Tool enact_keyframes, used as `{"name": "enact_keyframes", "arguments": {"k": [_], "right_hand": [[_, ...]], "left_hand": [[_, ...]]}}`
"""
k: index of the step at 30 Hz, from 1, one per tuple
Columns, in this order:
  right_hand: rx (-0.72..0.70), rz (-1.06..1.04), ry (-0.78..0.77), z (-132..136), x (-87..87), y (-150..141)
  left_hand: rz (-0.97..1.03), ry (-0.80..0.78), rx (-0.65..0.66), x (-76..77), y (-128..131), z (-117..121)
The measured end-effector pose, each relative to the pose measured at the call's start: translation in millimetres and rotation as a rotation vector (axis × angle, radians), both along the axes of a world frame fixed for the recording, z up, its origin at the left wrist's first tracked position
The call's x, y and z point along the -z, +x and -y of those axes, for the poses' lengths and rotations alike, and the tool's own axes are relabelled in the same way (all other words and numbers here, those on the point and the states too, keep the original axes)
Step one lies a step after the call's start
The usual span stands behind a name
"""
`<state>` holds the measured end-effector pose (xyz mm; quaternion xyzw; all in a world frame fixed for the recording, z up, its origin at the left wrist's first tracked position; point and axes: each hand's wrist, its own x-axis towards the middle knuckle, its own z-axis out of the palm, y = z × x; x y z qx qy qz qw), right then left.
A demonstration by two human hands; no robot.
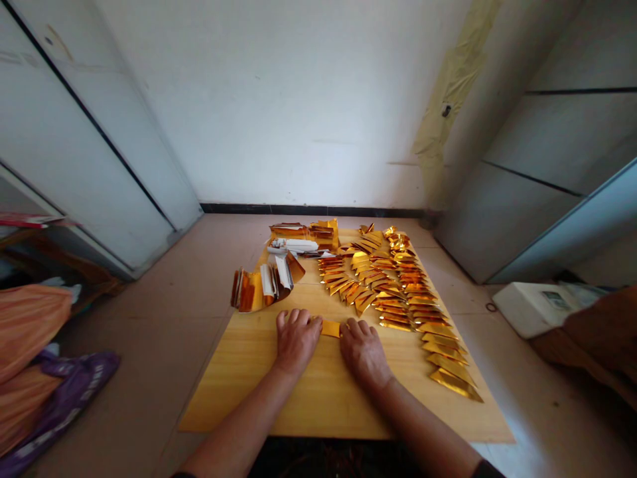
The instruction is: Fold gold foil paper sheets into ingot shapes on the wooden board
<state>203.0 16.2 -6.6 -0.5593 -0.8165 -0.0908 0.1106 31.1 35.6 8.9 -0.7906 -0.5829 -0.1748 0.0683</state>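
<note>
Between my two hands lies a small folded piece of gold foil paper, flat on the wooden board. My left hand grips its left end with bent fingers. At its right end, my right hand holds it the same way. Beyond my left hand stands a curved bundle of gold and white paper sheets. Overlapping rows of folded gold paper pieces cover the board's right side. The fingertips are partly hidden behind the knuckles.
The wooden board rests low over the tiled floor. More gold and white papers sit at its far edge. A white wall rises beyond. Orange and purple bags lie at left; a white box stands at right.
</note>
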Motion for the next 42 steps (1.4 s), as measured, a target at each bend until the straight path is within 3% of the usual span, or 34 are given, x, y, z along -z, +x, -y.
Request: {"name": "enact_keyframes", "arguments": {"k": [15, 28, 32, 36, 42], "right_hand": [[0.000, -0.029, -0.020, 0.3, -3.2, 1.1], [-0.013, -0.022, -0.012, 2.4, -11.1, 0.2], [-0.136, -0.102, 0.063, 6.0, -18.1, -14.6], [-0.194, -0.205, 0.046, 8.5, -7.0, -26.9], [-0.242, -0.241, 0.051, 10.7, 16.3, -16.0]], "left_hand": [[0.131, -0.068, 0.208, 4.6, -11.6, -11.7], [0.217, -0.151, 0.094, 6.3, -8.3, -12.8], [0.229, -0.171, 0.094, 5.8, -9.4, -12.7], [0.241, -0.176, 0.104, 6.4, -10.5, -12.9], [0.225, -0.181, 0.112, 11.7, -22.3, -16.7]]}}
